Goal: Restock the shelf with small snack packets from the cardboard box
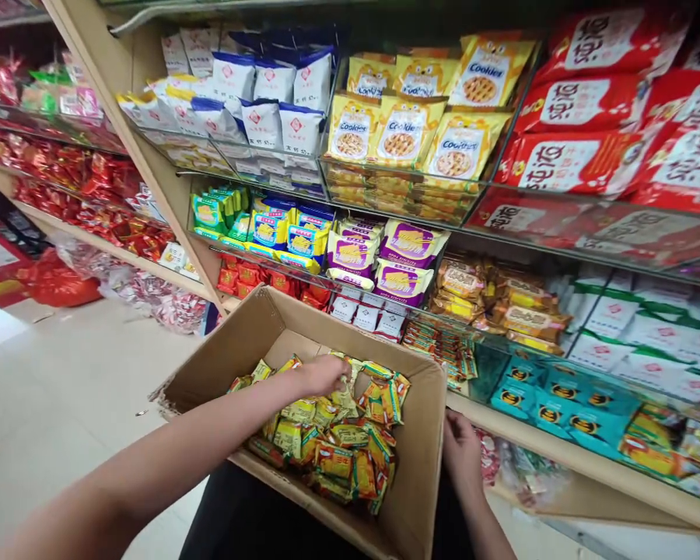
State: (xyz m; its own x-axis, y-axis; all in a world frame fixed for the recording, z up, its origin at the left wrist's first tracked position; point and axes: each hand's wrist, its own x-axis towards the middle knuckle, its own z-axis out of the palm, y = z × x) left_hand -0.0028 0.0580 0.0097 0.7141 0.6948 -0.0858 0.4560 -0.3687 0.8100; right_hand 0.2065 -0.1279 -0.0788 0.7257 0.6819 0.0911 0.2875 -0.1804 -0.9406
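Note:
An open cardboard box [411, 498] rests tilted over dark-clothed legs, holding many small yellow, orange and green snack packets [334, 460]. My left hand [322, 375] reaches inside over its left wall, down among the packets. Its fingers are curled at the top of the pile, and what they grip is hidden. Just outside the box's right wall is my right hand [462, 447], with its fingers bent in close to the cardboard. Whether it holds anything cannot be made out.
Shelves with glass fronts [397, 175] rise ahead, with yellow cookie bags [400, 132], red bags [583, 101] and purple biscuit packs [408, 257]. Below sit orange-brown striped packets [440, 350] and teal packs [560, 397]. A red plastic bag [64, 280] lies on the tiled floor at left.

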